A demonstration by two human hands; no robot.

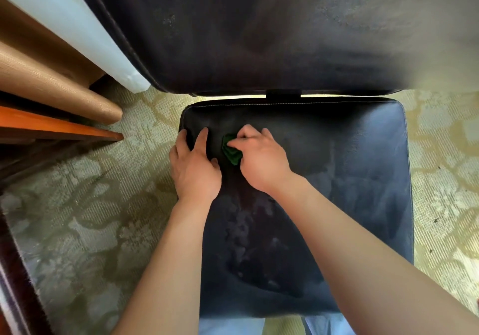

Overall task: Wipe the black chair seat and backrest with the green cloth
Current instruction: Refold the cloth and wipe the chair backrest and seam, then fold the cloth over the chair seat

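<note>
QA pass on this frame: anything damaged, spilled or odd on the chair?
No damage or spill shows. The seat carries dull, cloudy smears down its middle and right side, and the backrest looks dusty and speckled. The green cloth is bunched small in the right hand; the left hand rests on the seat's left edge.

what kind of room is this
Probably a furnished indoor room, perhaps a hotel or living room: patterned carpet, tan curtain beside a white sheer, and a padded black chair seat.

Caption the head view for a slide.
Right hand wipes seat with green cloth; left hand steadies its edge.
</note>
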